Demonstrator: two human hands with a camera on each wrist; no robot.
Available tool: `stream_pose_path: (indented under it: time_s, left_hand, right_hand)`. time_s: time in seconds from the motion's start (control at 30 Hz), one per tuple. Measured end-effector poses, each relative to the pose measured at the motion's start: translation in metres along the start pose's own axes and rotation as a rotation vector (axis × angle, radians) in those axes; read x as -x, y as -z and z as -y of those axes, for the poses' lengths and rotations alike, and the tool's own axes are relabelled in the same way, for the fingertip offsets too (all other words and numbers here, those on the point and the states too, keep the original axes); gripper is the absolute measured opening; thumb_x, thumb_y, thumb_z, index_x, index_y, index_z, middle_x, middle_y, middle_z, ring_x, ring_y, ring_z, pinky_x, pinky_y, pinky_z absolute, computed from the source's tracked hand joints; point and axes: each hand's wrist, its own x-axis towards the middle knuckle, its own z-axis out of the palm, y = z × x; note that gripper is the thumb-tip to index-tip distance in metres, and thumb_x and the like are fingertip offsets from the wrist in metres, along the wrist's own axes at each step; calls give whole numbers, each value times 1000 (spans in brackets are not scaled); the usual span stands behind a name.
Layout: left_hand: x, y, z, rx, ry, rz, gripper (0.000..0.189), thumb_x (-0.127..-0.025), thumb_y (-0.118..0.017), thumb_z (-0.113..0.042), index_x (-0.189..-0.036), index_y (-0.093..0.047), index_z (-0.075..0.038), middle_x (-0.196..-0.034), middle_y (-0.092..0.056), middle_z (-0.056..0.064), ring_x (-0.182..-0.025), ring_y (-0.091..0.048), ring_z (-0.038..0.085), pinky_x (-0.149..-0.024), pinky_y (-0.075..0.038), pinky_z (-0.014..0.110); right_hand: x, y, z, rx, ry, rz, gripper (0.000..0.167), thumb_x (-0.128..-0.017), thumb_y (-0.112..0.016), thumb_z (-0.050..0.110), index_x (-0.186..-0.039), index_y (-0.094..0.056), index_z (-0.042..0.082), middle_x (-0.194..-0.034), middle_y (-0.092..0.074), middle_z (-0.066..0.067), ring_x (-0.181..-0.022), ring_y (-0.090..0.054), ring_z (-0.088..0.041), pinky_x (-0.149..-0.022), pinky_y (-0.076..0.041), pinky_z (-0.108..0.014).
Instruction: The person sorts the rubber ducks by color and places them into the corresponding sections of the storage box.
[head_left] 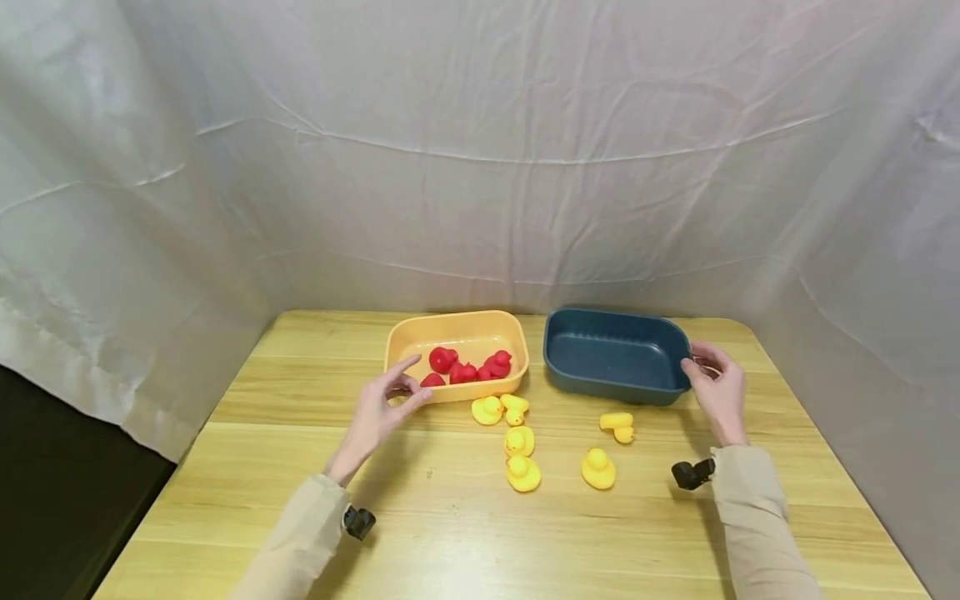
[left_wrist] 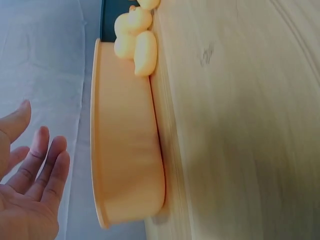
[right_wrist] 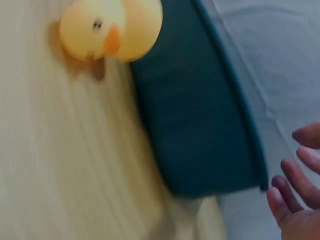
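My left hand [head_left: 377,410] reaches to the front left corner of an orange-yellow plastic bin [head_left: 480,389], thumb and fingers spread apart. In the left wrist view its loosely bent fingers hold nothing. Several red rubber ducks [head_left: 442,360] lie in that bin. Over on the right, my right hand [head_left: 722,393] is at the right end of a dark blue bin [head_left: 615,391] with nothing inside. The right wrist view shows its fingertips [right_wrist: 276,196] right by the rim, fingers apart. Several yellow rubber ducks [head_left: 597,469] are on the table in front of the bins.
The wooden table [head_left: 450,542] carries both bins side by side at its far edge. One yellow duck [head_left: 617,426] lies tipped over before the blue bin. Others [head_left: 519,442] cluster near the orange-yellow bin's right front corner. Pale cloth [head_left: 480,167] hangs behind and at the sides.
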Motion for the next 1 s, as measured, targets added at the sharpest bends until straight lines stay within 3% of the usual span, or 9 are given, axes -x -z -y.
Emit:
stream_pose_path:
  time_s: [0.1,0.27,0.47,0.57,0.67,0.77,1.0]
  left_hand:
    - [2,-8,-2,8,-43,24,57,-85,-79,-7,-138,-58,1,-88,-72,10,-86,-71,22,-90,-62,43]
    - [3,-22,-4,24,-129,82,54,-86,-79,-7,-136,-60,-2,-90,-71,9,-91,-72,26,-92,-61,43]
    - [5,-38,-9,76,-140,192,53,-86,-79,-7,-135,-60,0,-95,-71,10,-94,-70,27,-96,-59,45]
    - [7,-45,-11,94,-137,256,52,-87,-78,-9,-135,-60,1,-97,-72,13,-97,-70,27,-98,-58,44]
    - [7,-51,-14,95,-148,317,51,-89,-77,-11,-135,-60,1,-98,-72,15,-98,-70,27,-99,-57,42]
    - [7,-56,-15,89,-144,373,49,-91,-75,-14,-135,-60,-1,-99,-72,14,-99,-69,24,-101,-56,40]
    - [7,-68,-15,93,-103,510,49,-92,-74,-17,-136,-60,-3,-103,-70,9,-103,-68,22,-101,-56,36]
  right_hand:
    - [-4,6,-6,68,-76,1,40,-96,-65,11,-133,-60,-1,-97,-56,24,-89,-52,5,-72,-45,-2]
    - [-12,14,-14,66,-145,103,51,-98,-61,20,-142,-50,-5,-96,-54,22,-78,-53,8,-68,-50,-7]
    - [-22,23,-23,-177,-205,287,49,-100,-58,10,-140,-43,-13,-84,-62,19,-64,-61,0,-63,-56,-14]
    - [-26,27,-23,-302,-247,356,30,-99,-58,4,-128,-53,-4,-83,-65,14,-64,-62,-3,-61,-57,-16]
    - [-30,31,-22,-335,-278,417,17,-99,-58,2,-114,-59,9,-83,-64,10,-63,-62,-4,-59,-57,-17]
    - [-32,35,-22,-358,-322,478,17,-99,-59,2,-110,-60,14,-83,-65,8,-63,-61,-6,-59,-57,-17]
    - [-35,43,-23,-401,-425,595,23,-100,-58,4,-117,-57,20,-88,-69,5,-69,-65,-9,-66,-60,-22]
